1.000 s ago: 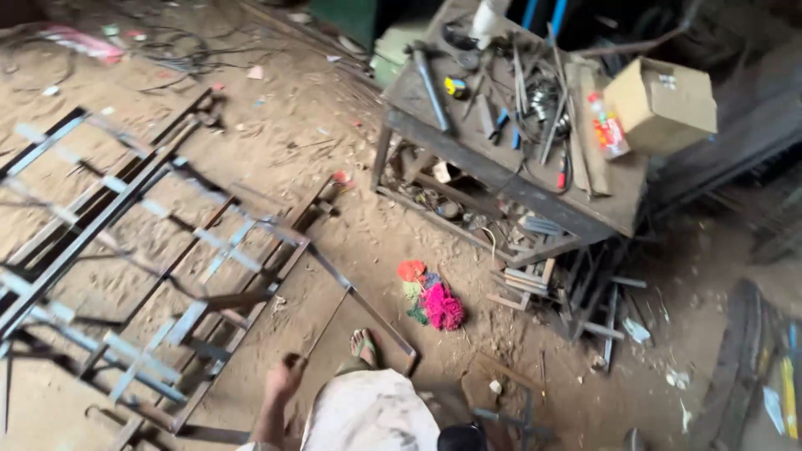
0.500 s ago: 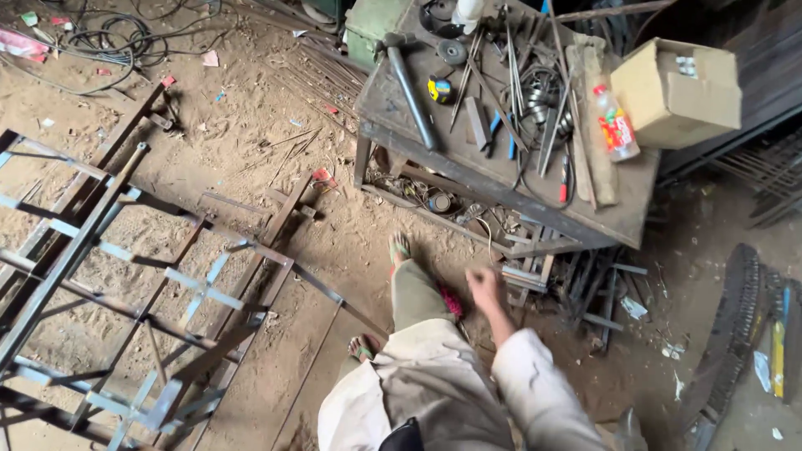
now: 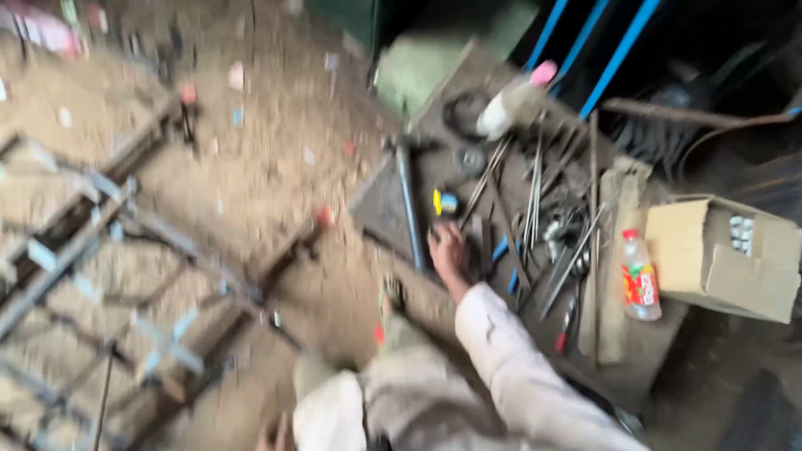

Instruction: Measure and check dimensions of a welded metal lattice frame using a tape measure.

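Sandy workshop floor (image 3: 276,167) fills my view, blurred by motion. Nearest me, my left hand (image 3: 274,434) barely shows at the bottom edge; I cannot tell its grip. My right hand (image 3: 447,250) reaches onto the cluttered metal workbench (image 3: 384,209), fingers curled down among small tools beside a long steel bar (image 3: 408,200); whether they grip anything I cannot tell. Farther right stand a plastic bottle (image 3: 640,280) and a cardboard box (image 3: 723,255). A welded metal frame (image 3: 92,250) lies left.

Rods (image 3: 535,196), a pipe (image 3: 408,200) and a bottle (image 3: 640,276) crowd the bench (image 3: 380,209) at centre right; a cardboard box (image 3: 725,257) blocks the right edge; bare bench shows left of the pipe.
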